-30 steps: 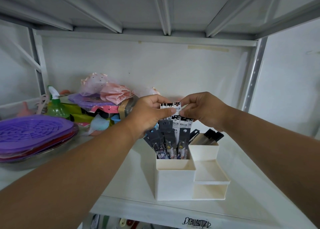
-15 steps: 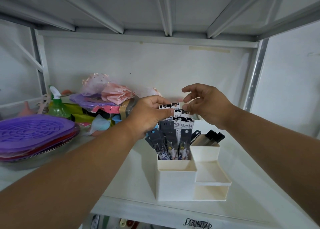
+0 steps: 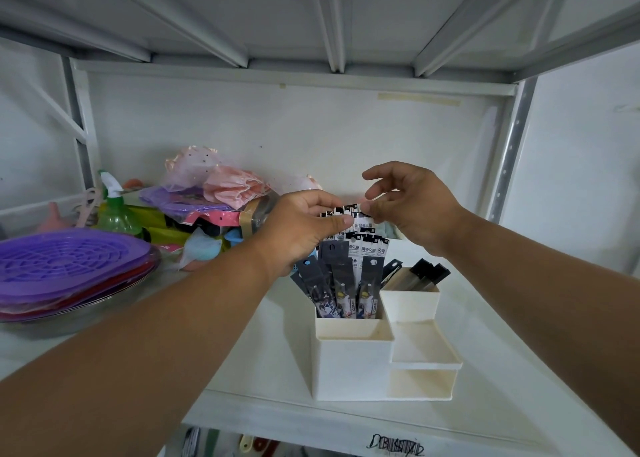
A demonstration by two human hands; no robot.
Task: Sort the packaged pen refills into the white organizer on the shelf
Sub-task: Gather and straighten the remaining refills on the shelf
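A white metal shelf [image 3: 485, 397] fills the view, with two bare forearms reaching in from below. On its left sits a stack of purple and red perforated trays [image 3: 69, 266], a green spray bottle [image 3: 116, 210] and a heap of pink and purple bags [image 3: 214, 193]. Near the shelf's front edge stands the white organizer [image 3: 349, 366], stepped, with a tall rear left compartment. The packaged pen refills [image 3: 349, 273] stand upright in that compartment, fanned out. The left hand [image 3: 304, 228] grips their top ends, thumb pressed across the cards. The right hand [image 3: 412, 203] hovers just beside them, fingers loosely curled, thumb and forefinger at the card tops; whether it pinches one cannot be told.
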